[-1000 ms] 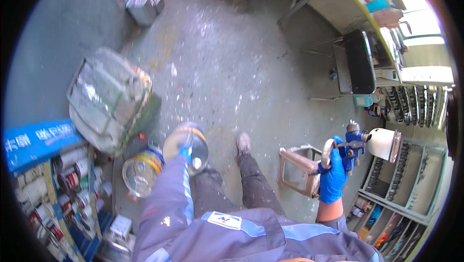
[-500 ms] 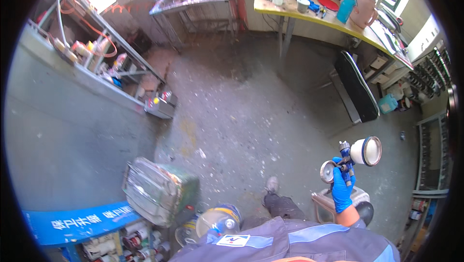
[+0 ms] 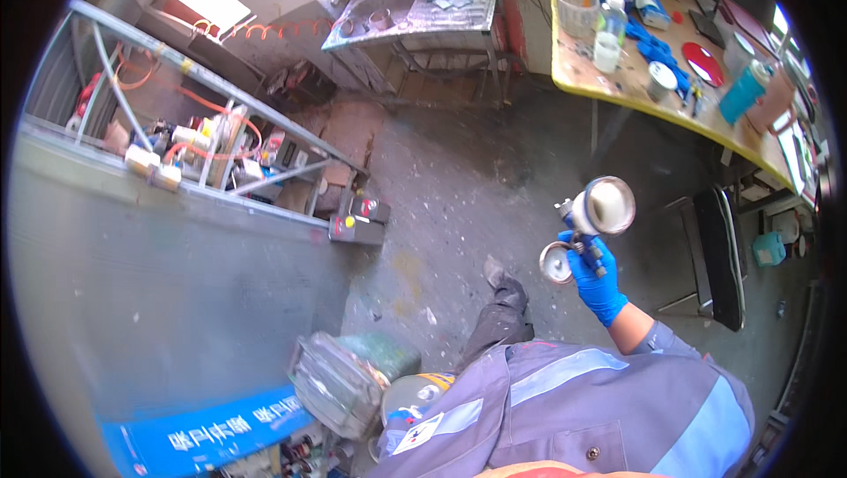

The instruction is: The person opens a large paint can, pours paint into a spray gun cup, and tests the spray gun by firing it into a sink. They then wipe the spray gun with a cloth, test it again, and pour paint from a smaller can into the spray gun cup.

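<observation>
Spray gun (image 3: 588, 250), one, in my right hand (image 3: 598, 284), above a speckled floor (image 3: 423, 240)

Floor: grey, flecked with pale spots.

Tabletop (image 3: 573, 61), yellow-edged: stood ahead and to my right, bearing a clear bottle (image 3: 609, 37) and a teal flask (image 3: 745, 91).

Chair (image 3: 719, 257), black: stood beyond my right hand, apart from it. A wide swing of my arm could have knocked the gun against it.

Bin (image 3: 340, 385), grey-topped: stood low on my left.

Bucket (image 3: 413, 397): stood just beside the bin, partly covered by my jacket (image 3: 565, 407).

Spray gun: blue-bodied, held out before me to the right, clear of the tabletop.

Right hand: blue-gloved, fingers wrapped about the gun. Left hand: not made out; I could not tell how its fingers stood.

Cup (image 3: 607, 203), white: tilted on the gun, mouth apparently open, contents unclear. Any liquid inside could have spilled had my wrist tipped further.

Disc (image 3: 555, 263), round, probably the lid: sat beside my fingers; a loosened grip could have dropped it.
</observation>
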Tool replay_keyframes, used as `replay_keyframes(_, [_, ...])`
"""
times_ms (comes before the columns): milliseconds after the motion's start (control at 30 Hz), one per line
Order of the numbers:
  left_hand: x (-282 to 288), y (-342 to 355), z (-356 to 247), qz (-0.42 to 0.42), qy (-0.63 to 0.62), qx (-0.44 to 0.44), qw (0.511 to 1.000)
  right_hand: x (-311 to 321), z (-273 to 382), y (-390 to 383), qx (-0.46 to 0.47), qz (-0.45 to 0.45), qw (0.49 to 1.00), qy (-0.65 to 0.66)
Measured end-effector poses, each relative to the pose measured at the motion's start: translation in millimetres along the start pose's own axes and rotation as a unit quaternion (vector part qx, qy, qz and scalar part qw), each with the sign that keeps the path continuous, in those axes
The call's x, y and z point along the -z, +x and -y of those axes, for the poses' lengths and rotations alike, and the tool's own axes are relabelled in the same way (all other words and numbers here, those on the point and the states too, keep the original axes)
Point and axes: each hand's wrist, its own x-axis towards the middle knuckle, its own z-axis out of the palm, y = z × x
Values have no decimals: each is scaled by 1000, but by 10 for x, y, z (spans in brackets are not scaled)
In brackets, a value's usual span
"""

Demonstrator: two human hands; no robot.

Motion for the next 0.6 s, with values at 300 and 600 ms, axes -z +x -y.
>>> replay_keyframes(300, [-608, 553, -3165, 129, 54, -164, 977, -737, 162, 2142, -41, 44, 997, -45])
replay_keyframes(600, [1232, -393, -7984, 190, 27, -345, 919, -770, -99, 4111, -21, -15, 1000, -6])
